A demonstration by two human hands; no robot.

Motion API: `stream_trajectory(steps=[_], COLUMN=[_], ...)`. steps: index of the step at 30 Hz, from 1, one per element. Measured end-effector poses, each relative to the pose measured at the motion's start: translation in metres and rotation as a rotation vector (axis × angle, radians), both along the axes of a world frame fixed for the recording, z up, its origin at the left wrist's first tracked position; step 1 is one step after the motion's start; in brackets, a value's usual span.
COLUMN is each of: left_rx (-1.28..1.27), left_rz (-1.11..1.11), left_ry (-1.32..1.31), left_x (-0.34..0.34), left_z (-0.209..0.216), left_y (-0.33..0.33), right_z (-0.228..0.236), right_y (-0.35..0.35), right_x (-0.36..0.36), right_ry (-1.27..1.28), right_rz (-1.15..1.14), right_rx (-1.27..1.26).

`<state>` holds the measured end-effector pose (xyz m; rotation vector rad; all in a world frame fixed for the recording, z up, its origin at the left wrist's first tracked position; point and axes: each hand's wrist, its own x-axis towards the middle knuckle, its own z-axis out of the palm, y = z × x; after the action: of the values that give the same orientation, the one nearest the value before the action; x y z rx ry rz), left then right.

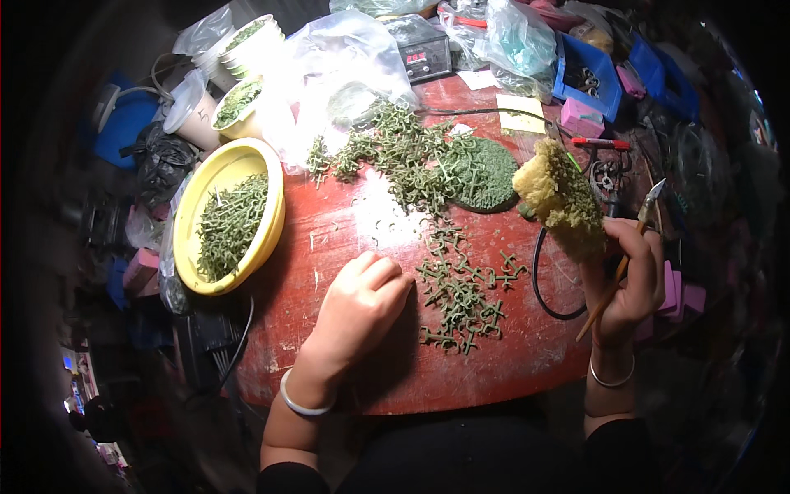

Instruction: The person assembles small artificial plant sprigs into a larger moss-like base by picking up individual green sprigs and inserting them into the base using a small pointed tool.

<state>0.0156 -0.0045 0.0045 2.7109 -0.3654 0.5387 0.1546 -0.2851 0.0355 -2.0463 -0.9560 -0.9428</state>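
Green plastic cross-shaped pieces (462, 292) lie scattered on the round red tabletop (346, 235), loose and just to the right of my left hand (362, 309). That hand rests knuckles-up on the tabletop with its fingers curled under; I cannot tell whether it grips a piece or is empty. My right hand (629, 284) is clenched around two things at once — a thin wooden-handled tool with a metal blade tip (627, 257) and a yellow-green spongy foam clump (564, 202) held up above the table edge.

A larger heap of the same green pieces (403, 152) sits farther back, touching a round dark-green disc (487, 174). A yellow plastic bowl of green pieces (230, 218) stands at the left edge.

Judged step: picking a single piece from the near scatter for fitting to the foam clump. The next move, as I read it, calls for a fingertip pinch on one piece only — the pieces interlock, so neighbours may lift with it — and a steady right-hand hold, blade kept off the left fingers.
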Motion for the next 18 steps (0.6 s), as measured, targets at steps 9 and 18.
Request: stream_trajectory(steps=[9, 18], left_rx=[0.155, -0.323], left_rz=[0.037, 0.017], left_ry=[0.013, 0.085], left_x=[-0.001, -0.001], left_z=[-0.003, 0.000], left_y=[-0.009, 0.004], right_z=[-0.001, -0.001], right_y=[-0.001, -0.005], right_x=[-0.005, -0.001], right_ry=[-0.017, 0.022], right_rz=[0.055, 0.054], right_rx=[0.010, -0.017])
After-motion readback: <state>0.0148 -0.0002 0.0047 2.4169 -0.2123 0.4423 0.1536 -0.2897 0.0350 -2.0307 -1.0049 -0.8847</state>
